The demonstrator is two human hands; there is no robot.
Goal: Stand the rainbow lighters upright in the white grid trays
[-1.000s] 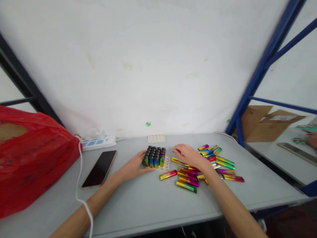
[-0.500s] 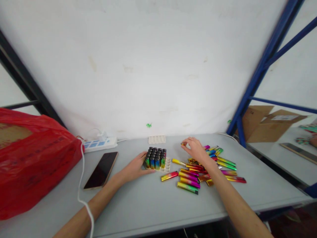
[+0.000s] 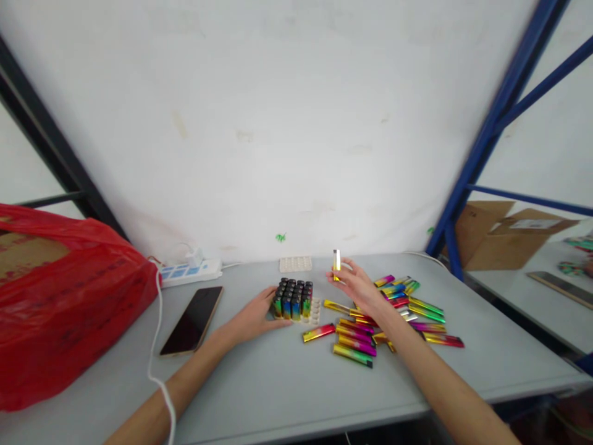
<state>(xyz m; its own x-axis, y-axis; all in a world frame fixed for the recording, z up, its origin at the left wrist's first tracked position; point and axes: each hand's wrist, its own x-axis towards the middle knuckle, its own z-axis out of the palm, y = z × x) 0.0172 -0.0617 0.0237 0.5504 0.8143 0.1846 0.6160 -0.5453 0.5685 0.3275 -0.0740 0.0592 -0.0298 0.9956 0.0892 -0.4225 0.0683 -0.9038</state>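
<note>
My left hand point(image 3: 256, 316) is closed around the left side of a white holed tray point(image 3: 316, 311). Black-topped lighters point(image 3: 295, 301) with shiny blue, green and yellow bodies stand upright in it, packed close together; the tray's right column shows bare holes. Between the thumb and fingers of my right hand point(image 3: 356, 281) is a gold and silver lighter point(image 3: 337, 264), held upright above the table, right of the tray. Below and beyond my right wrist lies a loose spread of metallic lighters point(image 3: 354, 343) in yellow, purple, green and red. My right forearm hides some of them.
A second white holed tray point(image 3: 295, 264) lies by the wall. At left are a phone point(image 3: 192, 321), a power strip point(image 3: 197, 271), a red plastic bag point(image 3: 78, 309) and a white cable point(image 3: 155, 364) crossing over my left forearm. A blue frame post point(image 3: 477, 148) and a cardboard box point(image 3: 523, 244) stand right.
My right hand has moved slightly left, and the lighter in it has turned upright and now shows in full. My left hand stays at the tray.
</note>
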